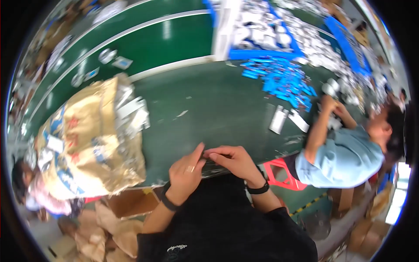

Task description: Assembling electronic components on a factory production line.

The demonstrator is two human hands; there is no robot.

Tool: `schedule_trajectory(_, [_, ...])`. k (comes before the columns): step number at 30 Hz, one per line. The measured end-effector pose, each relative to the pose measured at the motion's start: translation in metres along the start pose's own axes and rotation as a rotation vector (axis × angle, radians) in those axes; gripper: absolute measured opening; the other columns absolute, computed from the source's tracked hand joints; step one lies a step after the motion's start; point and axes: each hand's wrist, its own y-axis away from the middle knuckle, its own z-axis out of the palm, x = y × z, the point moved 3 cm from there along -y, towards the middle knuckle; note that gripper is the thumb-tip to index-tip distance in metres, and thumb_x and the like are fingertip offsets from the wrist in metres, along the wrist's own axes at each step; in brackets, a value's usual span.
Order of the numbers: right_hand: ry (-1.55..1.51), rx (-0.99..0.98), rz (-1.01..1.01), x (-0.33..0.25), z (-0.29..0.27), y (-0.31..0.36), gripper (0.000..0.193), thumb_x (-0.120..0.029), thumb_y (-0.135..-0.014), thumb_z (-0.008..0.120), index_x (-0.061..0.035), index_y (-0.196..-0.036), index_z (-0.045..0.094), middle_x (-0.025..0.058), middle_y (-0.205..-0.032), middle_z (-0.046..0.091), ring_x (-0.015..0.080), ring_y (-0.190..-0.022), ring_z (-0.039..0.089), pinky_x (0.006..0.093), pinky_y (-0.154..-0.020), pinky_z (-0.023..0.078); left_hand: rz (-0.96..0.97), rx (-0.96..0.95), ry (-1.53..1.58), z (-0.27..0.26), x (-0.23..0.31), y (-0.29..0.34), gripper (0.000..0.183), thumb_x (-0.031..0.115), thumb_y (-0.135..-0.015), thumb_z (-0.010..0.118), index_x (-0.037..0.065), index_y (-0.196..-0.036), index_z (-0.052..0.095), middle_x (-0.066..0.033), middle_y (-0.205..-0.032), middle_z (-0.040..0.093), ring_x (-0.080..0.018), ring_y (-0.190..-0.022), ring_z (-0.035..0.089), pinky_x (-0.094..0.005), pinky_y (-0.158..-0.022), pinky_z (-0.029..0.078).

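Note:
My left hand (185, 175) and my right hand (235, 160) meet over the near edge of the green table, in front of my chest. The left index finger points up and away, while its thumb bends toward the right hand. Thumb and index finger of the right hand are pinched together, touching or almost touching the left fingers. Anything between the fingertips is too small and blurred to make out. The nearest part of the table (209, 113) lies just beyond my fingers, with small white scraps on it.
Left stands a large tan woven sack (87, 144) with white packets (133, 114) at its mouth. Blue packets (281, 81) are heaped at the back right, near white cards (278, 119). Behind them a blue tray (262, 54) holds white parts. A co-worker (340, 153) sits right, beside a red stool (283, 174).

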Motion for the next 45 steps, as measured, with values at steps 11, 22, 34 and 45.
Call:
schedule_trajectory(11, [0.807,0.056,-0.877,-0.023,0.143,-0.147,0.032,-0.003,-0.088,0.071,-0.009,-0.119,0.072,0.0055,-0.117,0.07,0.0243,-0.1,0.063,0.0365,-0.086,0.05,-1.552,-0.215,-0.9,-0.093,-0.191,0.371,0.108,0.069,-0.093,0.059,0.016,-0.168,0.001,-0.0215,-0.171,0.008,-0.0498,-0.153,0.019,-0.0607,-0.121,0.024])
schedule_trajectory(22, [0.803,0.087,-1.018,-0.039,0.166,-0.143,0.017,-0.007,-0.087,0.074,-0.0083,-0.104,0.074,0.0047,-0.092,0.072,0.0265,-0.089,0.067,0.0419,-0.082,0.05,-1.052,-0.315,0.536,-0.123,-0.058,0.206,0.061,0.034,-0.1,0.069,0.006,-0.151,0.052,-0.0186,-0.135,0.067,-0.0323,-0.119,0.068,-0.0442,-0.099,0.054])
schedule_trajectory(34, [0.862,0.078,-0.755,-0.059,0.099,-0.037,0.027,-0.006,-0.085,0.075,-0.003,-0.112,0.073,0.008,-0.109,0.072,0.0268,-0.095,0.07,0.0362,-0.077,0.059,-0.802,0.432,1.705,-0.006,-0.05,-0.013,0.056,0.036,-0.114,0.036,0.023,-0.165,0.02,-0.0173,-0.141,0.057,-0.0332,-0.131,0.055,-0.0487,-0.115,0.042])
schedule_trajectory(45, [0.929,0.172,-0.828,-0.052,0.08,-0.042,0.022,-0.001,-0.078,0.08,-0.0075,-0.099,0.075,0.0029,-0.097,0.071,0.0244,-0.086,0.066,0.0346,-0.074,0.055,-0.85,0.285,2.005,0.002,-0.05,-0.023,0.05,0.036,-0.114,0.034,0.018,-0.16,0.032,-0.0122,-0.124,0.065,-0.0304,-0.126,0.057,-0.0443,-0.112,0.042])
